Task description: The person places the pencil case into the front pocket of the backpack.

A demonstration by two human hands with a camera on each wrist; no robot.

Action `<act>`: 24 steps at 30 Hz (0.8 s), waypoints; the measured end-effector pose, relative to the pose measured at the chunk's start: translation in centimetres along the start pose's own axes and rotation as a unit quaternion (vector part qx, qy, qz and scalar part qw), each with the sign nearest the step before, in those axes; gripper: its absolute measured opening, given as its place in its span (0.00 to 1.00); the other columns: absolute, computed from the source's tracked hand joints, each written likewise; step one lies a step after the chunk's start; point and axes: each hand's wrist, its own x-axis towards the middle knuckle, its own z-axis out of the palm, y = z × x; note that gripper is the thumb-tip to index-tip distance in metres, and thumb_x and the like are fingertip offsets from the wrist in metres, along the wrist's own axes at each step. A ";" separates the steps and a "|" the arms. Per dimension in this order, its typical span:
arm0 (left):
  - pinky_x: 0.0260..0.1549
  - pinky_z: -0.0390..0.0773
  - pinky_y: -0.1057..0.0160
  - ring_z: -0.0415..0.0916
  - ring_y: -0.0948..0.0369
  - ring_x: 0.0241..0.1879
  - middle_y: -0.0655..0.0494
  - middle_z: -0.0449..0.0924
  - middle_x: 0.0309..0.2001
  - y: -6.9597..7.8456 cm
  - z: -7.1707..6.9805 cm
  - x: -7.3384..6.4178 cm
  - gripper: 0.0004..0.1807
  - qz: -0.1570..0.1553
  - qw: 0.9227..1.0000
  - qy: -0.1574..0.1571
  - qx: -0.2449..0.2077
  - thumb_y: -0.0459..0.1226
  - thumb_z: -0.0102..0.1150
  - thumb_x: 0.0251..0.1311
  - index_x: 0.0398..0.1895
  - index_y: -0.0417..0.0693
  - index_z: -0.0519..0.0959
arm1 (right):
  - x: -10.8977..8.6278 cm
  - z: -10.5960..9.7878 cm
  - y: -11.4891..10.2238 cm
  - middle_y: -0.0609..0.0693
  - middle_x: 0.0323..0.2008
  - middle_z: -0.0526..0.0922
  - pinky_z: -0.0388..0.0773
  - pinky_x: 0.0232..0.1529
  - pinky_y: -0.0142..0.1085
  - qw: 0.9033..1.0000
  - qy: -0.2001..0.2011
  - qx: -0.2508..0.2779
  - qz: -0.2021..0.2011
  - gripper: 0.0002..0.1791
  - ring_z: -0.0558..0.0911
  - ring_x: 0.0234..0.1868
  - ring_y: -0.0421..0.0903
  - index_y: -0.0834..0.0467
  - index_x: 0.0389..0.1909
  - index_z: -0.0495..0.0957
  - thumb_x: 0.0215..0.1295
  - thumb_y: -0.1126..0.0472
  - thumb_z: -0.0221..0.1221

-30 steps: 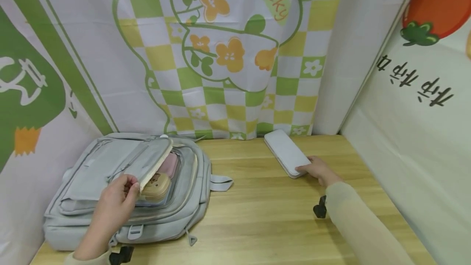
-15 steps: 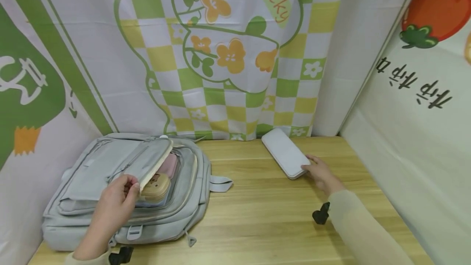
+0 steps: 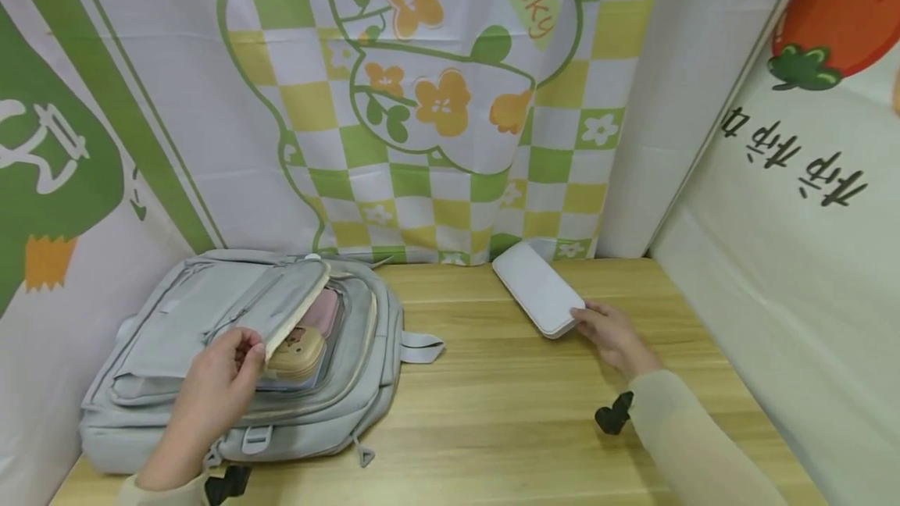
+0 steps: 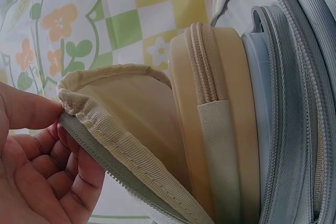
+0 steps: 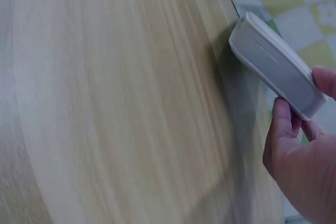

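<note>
My left hand (image 3: 221, 377) pinches the zip edge of the front pocket flap (image 4: 131, 150) on a grey backpack (image 3: 155, 420), holding it away from the pocket. Inside the pocket sit a tan zip case (image 4: 236, 129) with a small animal face, a pink item (image 3: 323, 311) and a pale blue item (image 4: 256, 51). Over at the right, my right hand (image 3: 615, 334) grips the near end of a white oblong case (image 3: 537, 287) with rounded corners. In the right wrist view the thumb lies on one face of this white case (image 5: 278, 66) and fingers on the opposite one.
The backpack lies on a wooden table (image 3: 492, 412) at the left, its strap loop (image 3: 422, 347) sticking out to the right. Behind the table hangs a checked, flowered curtain (image 3: 436, 209). A white printed sheet (image 3: 794, 272) stands along the right side.
My right hand and the white case have shifted a little to the left, and the case looks more tilted. The left hand keeps its pinch on the pocket flap.
</note>
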 end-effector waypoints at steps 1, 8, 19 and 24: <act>0.25 0.70 0.63 0.69 0.59 0.28 0.53 0.74 0.29 0.0 0.0 0.0 0.02 0.000 1.000 0.002 0.001 0.28 0.55 0.70 0.38 0.37 0.76 | -0.1 0.3 -0.1 0.68 0.72 0.59 0.76 0.56 0.28 1.000 -0.008 0.003 -0.005 0.39 0.77 0.44 0.33 0.76 0.77 0.46 0.78 0.65 0.56; 0.25 0.71 0.62 0.69 0.59 0.28 0.53 0.74 0.29 -0.1 -0.1 0.1 0.02 0.001 1.000 0.004 0.004 0.28 0.56 0.70 0.38 0.37 0.76 | -0.9 4.1 -1.2 0.52 0.47 0.80 0.78 0.49 0.29 0.995 -0.080 0.030 -0.040 0.25 0.80 0.43 0.36 0.80 0.67 0.60 0.77 0.69 0.52; 0.25 0.71 0.61 0.69 0.60 0.28 0.54 0.75 0.29 -0.2 0.1 0.3 0.03 -0.005 1.000 -0.005 0.005 0.29 0.56 0.71 0.38 0.36 0.76 | -1.3 10.9 -2.7 0.48 0.41 0.81 0.79 0.50 0.32 0.987 -0.150 0.030 -0.045 0.23 0.80 0.42 0.40 0.80 0.64 0.64 0.74 0.70 0.54; 0.25 0.71 0.61 0.69 0.60 0.28 0.54 0.75 0.29 -0.2 0.0 0.2 0.02 -0.005 1.000 0.000 0.004 0.28 0.56 0.71 0.38 0.37 0.76 | -1.1 13.4 -3.0 0.51 0.42 0.81 0.79 0.50 0.32 0.984 -0.169 0.041 -0.034 0.20 0.81 0.42 0.41 0.79 0.61 0.67 0.73 0.71 0.55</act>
